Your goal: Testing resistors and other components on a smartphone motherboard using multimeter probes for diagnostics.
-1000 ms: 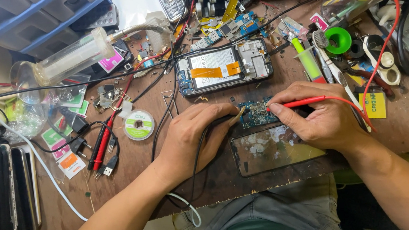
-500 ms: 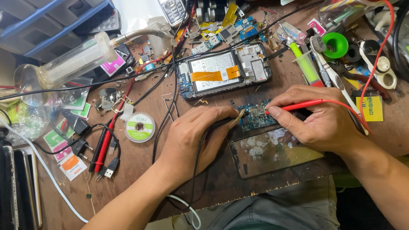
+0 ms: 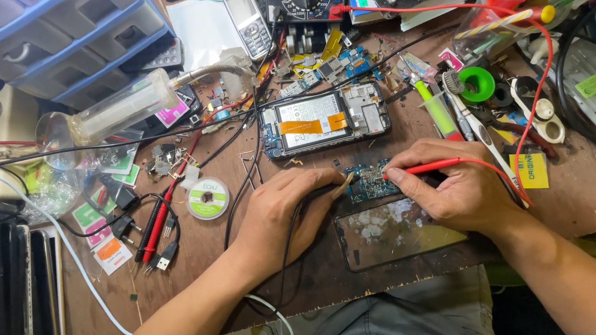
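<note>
Head view: the right hand [image 3: 466,193] is closed in a pen grip on a red probe [image 3: 431,167], whose tip is set on the small blue circuit board [image 3: 373,181]; the left hand [image 3: 284,215] is curled around a dark lead, its tip pressed to the board's left edge. For a steady contact, both wrists are best rested on the tabletop [image 3: 205,253] and the tips kept on single pads. The board lies just above a glass panel [image 3: 395,234] and below an opened phone [image 3: 322,119]; a solder-wick spool [image 3: 207,198] lies left.
</note>
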